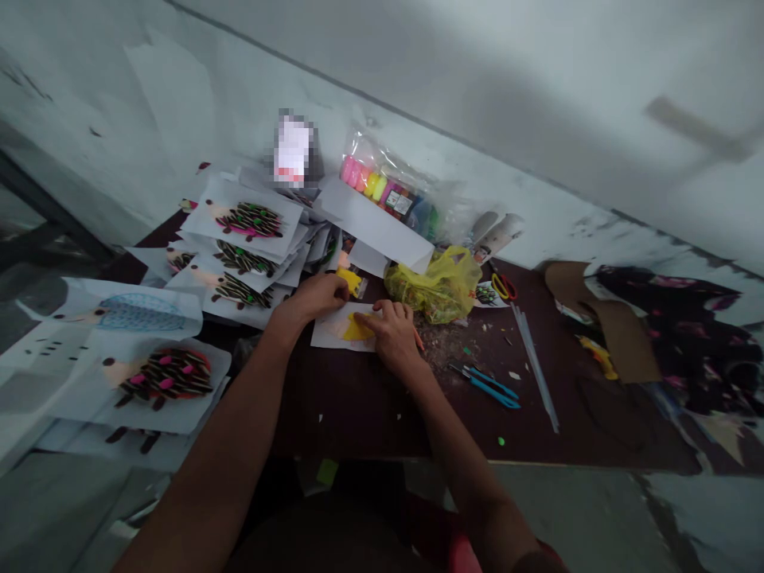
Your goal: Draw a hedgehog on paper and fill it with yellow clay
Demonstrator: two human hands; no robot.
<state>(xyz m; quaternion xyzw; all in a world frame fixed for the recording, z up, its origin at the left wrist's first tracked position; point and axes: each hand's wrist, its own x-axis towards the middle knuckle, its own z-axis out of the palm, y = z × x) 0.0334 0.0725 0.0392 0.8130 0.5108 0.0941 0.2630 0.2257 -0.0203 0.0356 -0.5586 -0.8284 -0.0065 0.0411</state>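
Observation:
A small sheet of white paper lies on the dark table before me, with a pale peach shape and a yellow patch that looks like soft clay. My right hand rests on the sheet's right side, its index finger stretched out and pressing the yellow patch. An orange stick, perhaps a pencil, shows beside that hand. At the sheet's upper left edge, my left hand has its fingers curled together; what they hold, if anything, is hidden. Just beyond its fingertips lies a yellow packet.
Stacked hedgehog pictures fill the left. Behind are a bag of coloured clay and a yellow plastic bag. To the right lie blue tweezers, scissors, clear sticks and dark patterned cloth.

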